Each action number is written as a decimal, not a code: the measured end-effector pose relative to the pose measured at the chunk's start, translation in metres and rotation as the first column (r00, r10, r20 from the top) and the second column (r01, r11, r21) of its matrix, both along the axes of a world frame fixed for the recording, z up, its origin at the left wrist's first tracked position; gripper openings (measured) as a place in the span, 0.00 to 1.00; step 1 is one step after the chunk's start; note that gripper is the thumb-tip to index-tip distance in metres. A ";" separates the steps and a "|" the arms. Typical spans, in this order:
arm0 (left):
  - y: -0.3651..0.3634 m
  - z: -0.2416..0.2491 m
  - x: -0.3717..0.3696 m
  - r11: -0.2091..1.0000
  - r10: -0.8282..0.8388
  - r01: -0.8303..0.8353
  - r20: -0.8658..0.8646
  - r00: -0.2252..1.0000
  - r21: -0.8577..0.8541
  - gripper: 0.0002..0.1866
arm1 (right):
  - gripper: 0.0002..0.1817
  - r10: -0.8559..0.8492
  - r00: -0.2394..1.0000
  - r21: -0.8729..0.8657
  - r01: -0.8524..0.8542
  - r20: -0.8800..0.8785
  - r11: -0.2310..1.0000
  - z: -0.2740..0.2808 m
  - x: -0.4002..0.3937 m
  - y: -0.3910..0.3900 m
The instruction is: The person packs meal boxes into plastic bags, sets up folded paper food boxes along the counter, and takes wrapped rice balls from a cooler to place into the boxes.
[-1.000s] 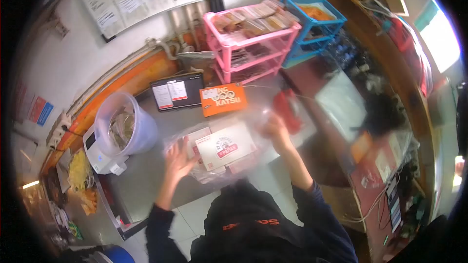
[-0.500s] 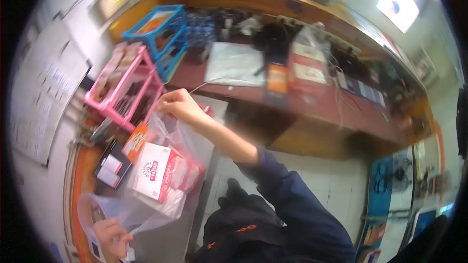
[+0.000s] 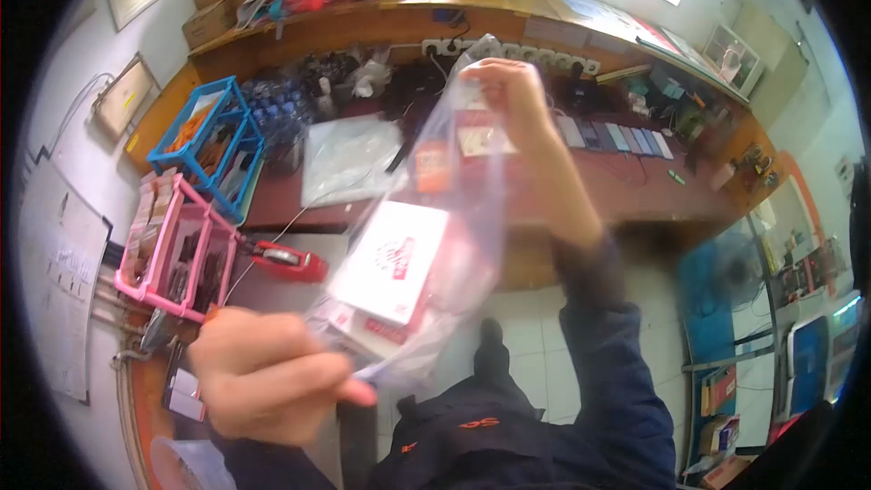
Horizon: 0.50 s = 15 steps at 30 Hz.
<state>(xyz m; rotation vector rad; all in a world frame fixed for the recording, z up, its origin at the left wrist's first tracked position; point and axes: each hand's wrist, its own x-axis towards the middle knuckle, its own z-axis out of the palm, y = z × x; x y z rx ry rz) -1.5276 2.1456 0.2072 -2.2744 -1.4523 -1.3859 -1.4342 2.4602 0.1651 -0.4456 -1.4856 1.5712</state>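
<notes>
A clear plastic bag hangs in the air between my hands. Inside it lie white cardboard boxes with a red logo. My right hand is raised over the brown counter and pinches the bag's upper edge. My left hand is low and close to the camera, its fingers closed on the bag's other end. The bag is stretched slantwise and the boxes tilt within it.
A red tape dispenser lies on the grey counter. A pink rack and a blue rack stand at left. The brown counter behind carries a row of phones, cables and a plastic sheet. Tiled floor lies below.
The view has swung to the right. Both hands have lifted the bag with its boxes off the grey counter; the right hand rose high and the left came close to the camera.
</notes>
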 end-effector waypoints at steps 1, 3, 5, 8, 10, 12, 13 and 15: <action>0.032 0.007 0.014 1.000 -0.022 0.021 -0.018 1.000 -0.011 0.13 | 0.06 -0.035 0.999 0.022 0.034 0.020 0.999 0.008 0.014 0.030; 0.096 0.010 0.035 0.999 -0.017 0.017 -0.021 1.000 0.031 0.11 | 0.05 -0.062 0.996 0.065 0.058 0.066 0.996 0.020 0.036 0.090; 0.162 0.000 0.049 0.996 -0.041 0.039 0.019 0.999 0.078 0.10 | 0.05 -0.091 0.993 0.117 0.083 0.071 0.990 0.021 0.046 0.148; 0.243 0.000 0.076 0.998 -0.057 0.059 -0.067 0.996 0.038 0.09 | 0.05 -0.069 0.989 0.078 0.059 0.132 0.995 0.021 0.062 0.223; 0.289 -0.005 0.099 0.997 -0.080 0.078 -0.148 0.986 -0.015 0.09 | 0.05 -0.067 0.985 0.127 0.047 0.160 0.991 0.018 0.070 0.264; 0.334 -0.012 0.122 0.990 -0.140 0.142 -0.170 0.975 0.001 0.08 | 0.05 -0.058 0.980 0.178 0.024 0.189 0.984 0.019 0.079 0.293; 0.355 -0.016 0.135 0.976 -0.205 0.216 -0.205 0.957 0.029 0.08 | 0.05 -0.051 0.981 0.166 0.020 0.186 0.986 0.015 0.086 0.311; 0.389 -0.027 0.170 0.971 -0.215 0.234 -0.253 0.943 0.048 0.07 | 0.06 -0.113 0.977 0.280 0.058 0.182 0.958 0.004 0.102 0.341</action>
